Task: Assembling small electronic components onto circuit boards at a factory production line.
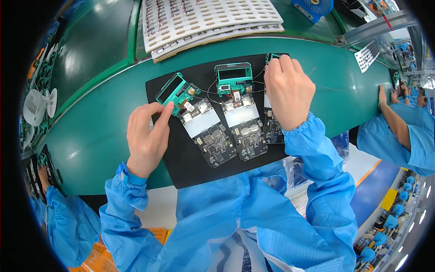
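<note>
Three boards lie side by side on a black mat [181, 172], which rests on a green bench [108, 118]. Each has a green frame at its far end.

The left frame [173, 94] is tilted, its dark window slanting; a white label and a round brass-toned part show beside it. The left board [209, 132] runs obliquely toward the person, with a bright metal plate, silver connectors and dark, densely populated circuitry. The middle board [247, 129] matches it in layout; the middle frame [233, 83] sits nearly square to the view, thin wires at both sides. The right board [273, 123] and right frame [270, 57] are partly covered.

Left hand [147, 133]: thumb and forefinger clamped on the near edge of the left frame, other fingers bent, wrist raised from the lower left. Right hand [290, 88]: above the right board and frame, back of hand up, fingers curled together; the tips are hidden, so whether they grip anything cannot be told. Both forearms wear blue sleeves [312, 145].

Beyond the mat stand stacked white trays [213, 27] and a blue fan [313, 8].
</note>
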A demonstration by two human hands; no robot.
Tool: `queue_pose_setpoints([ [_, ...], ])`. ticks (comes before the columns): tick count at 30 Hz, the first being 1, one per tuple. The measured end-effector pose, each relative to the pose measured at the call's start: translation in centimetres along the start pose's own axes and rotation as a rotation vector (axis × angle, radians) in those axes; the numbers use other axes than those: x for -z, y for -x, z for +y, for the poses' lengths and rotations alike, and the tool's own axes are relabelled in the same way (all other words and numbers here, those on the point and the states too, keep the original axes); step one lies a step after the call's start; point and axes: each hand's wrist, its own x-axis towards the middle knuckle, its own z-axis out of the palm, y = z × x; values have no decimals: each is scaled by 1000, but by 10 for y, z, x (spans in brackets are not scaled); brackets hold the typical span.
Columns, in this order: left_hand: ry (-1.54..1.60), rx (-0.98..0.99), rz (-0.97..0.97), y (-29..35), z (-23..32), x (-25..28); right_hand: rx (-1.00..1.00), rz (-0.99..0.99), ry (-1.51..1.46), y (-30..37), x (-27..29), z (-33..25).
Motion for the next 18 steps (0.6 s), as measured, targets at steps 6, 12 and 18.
queue_pose_setpoints([
  [6,-7,-160,9,-7,-19,6,-16,40,-152,-10,-9,8],
  [12,-2,-278,39,-7,-32,8,-177,175,-549,-3,2,17],
  [18,4,-367,-6,-13,-42,14,238,169,-625,-4,9,-46],
])
